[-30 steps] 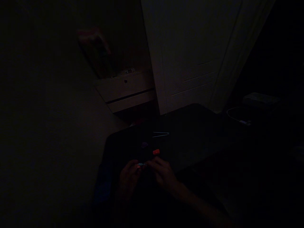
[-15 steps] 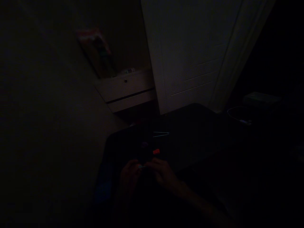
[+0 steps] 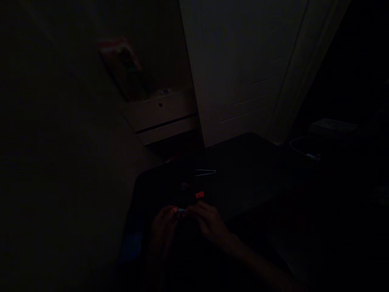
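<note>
The scene is very dark. My left hand and my right hand meet over a dark table, fingertips pinched together on a small orange and blue piece. Just beyond my right hand an orange piece lies on the table. A dim purple piece sits to its left. Thin metal tweezers lie further back on the table.
A pale door stands behind the table. A low shelf unit with a drawer sits at the back left. A white cable and a box lie at the right.
My hands have stayed together on the small piece and shifted only slightly. The orange end of the piece shows a little more at my left fingertips.
</note>
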A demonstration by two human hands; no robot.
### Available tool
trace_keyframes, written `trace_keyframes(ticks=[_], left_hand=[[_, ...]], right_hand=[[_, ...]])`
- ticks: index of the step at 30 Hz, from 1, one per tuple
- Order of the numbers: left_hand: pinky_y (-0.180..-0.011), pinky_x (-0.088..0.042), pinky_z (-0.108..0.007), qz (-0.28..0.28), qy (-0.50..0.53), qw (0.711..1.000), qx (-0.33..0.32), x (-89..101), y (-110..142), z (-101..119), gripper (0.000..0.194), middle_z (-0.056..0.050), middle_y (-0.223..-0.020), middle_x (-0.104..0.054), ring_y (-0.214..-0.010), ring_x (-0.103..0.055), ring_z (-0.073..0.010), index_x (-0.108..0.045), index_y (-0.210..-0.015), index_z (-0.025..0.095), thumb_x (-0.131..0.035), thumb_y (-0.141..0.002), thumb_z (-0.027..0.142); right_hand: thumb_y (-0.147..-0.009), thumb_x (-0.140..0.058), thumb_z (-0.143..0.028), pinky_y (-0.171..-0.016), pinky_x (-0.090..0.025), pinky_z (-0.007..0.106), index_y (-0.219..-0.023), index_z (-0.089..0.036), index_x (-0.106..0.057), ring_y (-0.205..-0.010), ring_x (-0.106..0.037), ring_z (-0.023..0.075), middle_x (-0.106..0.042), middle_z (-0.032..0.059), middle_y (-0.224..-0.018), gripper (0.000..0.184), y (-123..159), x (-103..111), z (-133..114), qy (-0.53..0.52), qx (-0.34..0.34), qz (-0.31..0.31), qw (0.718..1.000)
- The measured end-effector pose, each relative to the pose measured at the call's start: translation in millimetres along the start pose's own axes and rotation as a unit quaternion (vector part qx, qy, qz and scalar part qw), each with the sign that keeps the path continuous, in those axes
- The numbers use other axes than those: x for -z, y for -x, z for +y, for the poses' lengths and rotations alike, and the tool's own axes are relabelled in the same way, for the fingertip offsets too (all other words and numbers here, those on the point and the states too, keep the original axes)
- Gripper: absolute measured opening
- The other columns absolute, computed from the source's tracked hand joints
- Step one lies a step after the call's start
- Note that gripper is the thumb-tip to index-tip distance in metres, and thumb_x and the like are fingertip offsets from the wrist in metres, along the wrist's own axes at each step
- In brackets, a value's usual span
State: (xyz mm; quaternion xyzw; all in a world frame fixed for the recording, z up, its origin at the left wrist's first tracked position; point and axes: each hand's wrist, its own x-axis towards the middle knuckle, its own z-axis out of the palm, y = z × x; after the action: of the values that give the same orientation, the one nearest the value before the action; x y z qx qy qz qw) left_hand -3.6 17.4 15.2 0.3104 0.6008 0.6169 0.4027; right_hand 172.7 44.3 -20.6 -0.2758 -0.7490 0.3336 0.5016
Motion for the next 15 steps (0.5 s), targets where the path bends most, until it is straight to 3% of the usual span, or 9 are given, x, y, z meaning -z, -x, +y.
trace_keyframes(ticks=[4,10,15], left_hand=[[-0.073,-0.061,-0.034,-0.01,-0.019,1.0,-0.001,1.1,2.7,3.2,0.036,-0.007,-0.082,-0.079,-0.077,-0.075,-0.0245,-0.077,-0.081,0.016,-0.094,-0.052,0.029],[-0.075,-0.061,-0.033,-0.008,0.026,0.998,0.049,1.1,7.9,8.2,0.052,-0.009,-0.093,-0.08,-0.087,-0.076,-0.0262,-0.078,-0.09,0.016,-0.099,-0.047,0.037],[-0.074,-0.061,-0.034,-0.019,0.049,0.997,0.057,0.2,4.7,5.0,0.06,-0.011,-0.091,-0.08,-0.085,-0.076,-0.0275,-0.078,-0.096,0.016,-0.1,-0.047,0.041]], right_hand=[[-0.103,-0.05,-0.009,-0.075,-0.053,0.027,-0.124,-0.024,-0.073,-0.084,-0.067,0.0175,-0.069,0.006,-0.097,0.035,0.4,-1.6,2.2,-0.006,-0.004,0.004,1.0],[-0.103,-0.052,-0.011,-0.075,-0.052,0.026,-0.124,-0.024,-0.074,-0.084,-0.066,0.0175,-0.069,0.0058,-0.098,0.033,0.0,-1.7,-0.4,0.005,0.004,-0.018,1.0],[-0.1,-0.052,-0.008,-0.074,-0.052,0.025,-0.123,-0.023,-0.074,-0.082,-0.065,0.0168,-0.069,0.0051,-0.096,0.036,-1.0,-0.8,-1.8,0.015,0.005,-0.029,0.999]])
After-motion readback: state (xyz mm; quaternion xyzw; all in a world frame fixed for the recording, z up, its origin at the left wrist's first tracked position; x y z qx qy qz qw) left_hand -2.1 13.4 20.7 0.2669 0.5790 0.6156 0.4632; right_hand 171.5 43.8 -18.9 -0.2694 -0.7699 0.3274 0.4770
